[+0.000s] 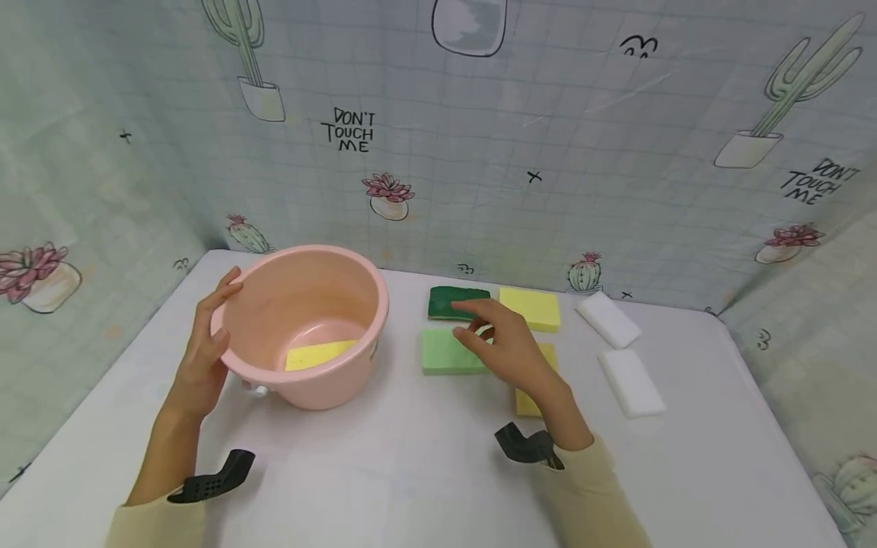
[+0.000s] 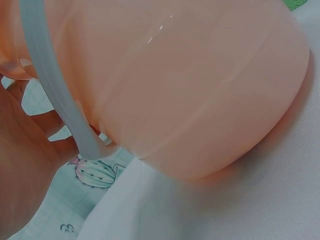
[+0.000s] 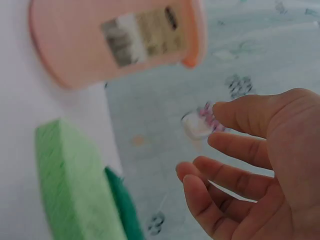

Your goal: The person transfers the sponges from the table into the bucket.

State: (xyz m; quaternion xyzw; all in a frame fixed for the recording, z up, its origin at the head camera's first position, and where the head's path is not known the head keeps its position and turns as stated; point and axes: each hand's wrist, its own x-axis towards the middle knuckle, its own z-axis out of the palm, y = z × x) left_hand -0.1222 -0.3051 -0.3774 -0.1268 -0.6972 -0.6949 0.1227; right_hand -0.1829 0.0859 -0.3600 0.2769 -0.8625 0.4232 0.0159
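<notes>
- Your tan sleeves (image 1: 596, 498) are closest, with a black band (image 1: 524, 444) by the right wrist. That wrist is over the front yellow sponge (image 1: 537, 403), so if your arm dips, it could push the sponge away.
- Your left hand (image 1: 199, 365) holds the pink bucket (image 1: 329, 390) by its side, up near the rim. If you lean hard there, the bucket could tip, and the yellow sponge inside (image 1: 318, 355) could slide.
- The pale handle (image 2: 59, 90) hangs close to your left fingers. A quick lift could make it swing and catch them.
- Your right hand (image 1: 505, 346) is empty, fingers a bit bent, thumb apart. It is above the light green sponge (image 1: 445, 354) on the table (image 1: 411, 472).
- The dark green sponge (image 1: 448, 302) is just behind that one. If you reach too far, you could bump it or grab both.
- The back yellow sponge (image 1: 530, 308) is close too, so a wide grab could knock it.
- The white blocks (image 1: 608, 320) are off to the right. If you reach low for them, your sleeve could drag other sponges along.
</notes>
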